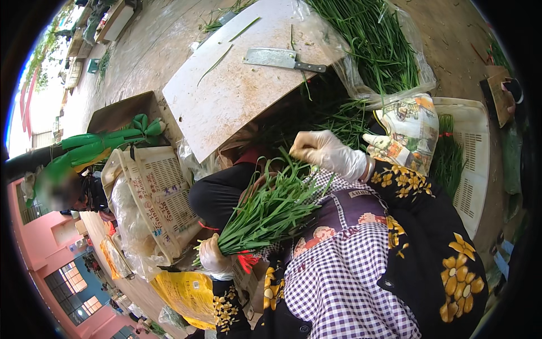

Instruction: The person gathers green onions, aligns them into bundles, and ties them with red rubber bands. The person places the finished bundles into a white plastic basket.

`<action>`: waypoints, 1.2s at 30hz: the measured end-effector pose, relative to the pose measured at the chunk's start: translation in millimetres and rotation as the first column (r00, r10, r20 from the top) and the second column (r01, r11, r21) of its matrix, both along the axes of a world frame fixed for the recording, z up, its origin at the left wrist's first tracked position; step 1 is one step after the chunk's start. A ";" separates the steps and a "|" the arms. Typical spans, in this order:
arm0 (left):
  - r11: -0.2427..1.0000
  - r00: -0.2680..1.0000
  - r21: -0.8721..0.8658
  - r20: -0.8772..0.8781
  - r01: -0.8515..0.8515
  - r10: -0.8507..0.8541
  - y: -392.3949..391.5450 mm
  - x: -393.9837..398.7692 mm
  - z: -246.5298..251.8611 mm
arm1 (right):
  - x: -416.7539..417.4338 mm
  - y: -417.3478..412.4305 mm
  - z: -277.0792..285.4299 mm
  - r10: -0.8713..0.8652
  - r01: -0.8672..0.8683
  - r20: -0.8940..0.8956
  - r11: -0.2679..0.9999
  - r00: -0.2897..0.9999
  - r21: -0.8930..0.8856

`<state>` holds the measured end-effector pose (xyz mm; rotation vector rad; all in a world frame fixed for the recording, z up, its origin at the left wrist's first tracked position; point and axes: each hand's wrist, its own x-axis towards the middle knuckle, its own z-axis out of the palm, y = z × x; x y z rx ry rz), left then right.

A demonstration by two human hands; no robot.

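My left hand (216, 257), in a thin whitish glove, grips a bunch of long flat green leaves (271, 207), probably garlic chives, near their cut stem ends. The leaves fan out across my lap towards the upper right. My right hand (328, 153), gloved too, hovers by the leaf tips with its fingers curled closed; whether a leaf is pinched in them is hidden. Red ties (247, 260) hang beside my left wrist. Beyond my knees, a cleaver (281, 58) with a dark handle lies flat on a stained white board (203, 101).
A large heap of greens (372, 42) lies on plastic sheeting past the board. On the right, a white crate (472, 169) holds a tied bunch (446, 156). Another white crate (165, 203) bearing writing stands left, near a person in green (101, 142). A yellow sack (184, 296) lies below.
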<state>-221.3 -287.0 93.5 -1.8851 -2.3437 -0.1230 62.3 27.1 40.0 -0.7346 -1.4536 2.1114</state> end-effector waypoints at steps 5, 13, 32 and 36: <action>1.000 1.000 -0.010 -0.013 0.004 -0.004 -0.9 1.7 1.4 | 9.3 13.9 8.5 0.088 -0.257 0.283 0.723 0.955 0.641; 1.000 0.999 -0.027 -0.034 -0.001 0.000 0.6 -2.9 -2.9 | -22.4 -11.6 20.1 0.207 -0.226 0.121 0.627 0.971 0.745; 1.000 1.000 -0.023 -0.011 -0.016 0.016 3.0 -3.8 1.2 | -1.0 -3.4 39.2 0.178 -0.212 0.118 0.718 0.977 0.663; 0.998 0.999 -0.044 -0.011 -0.038 0.038 -2.5 -7.3 -2.7 | -0.6 -1.3 33.3 0.136 -0.208 0.157 0.646 0.978 0.734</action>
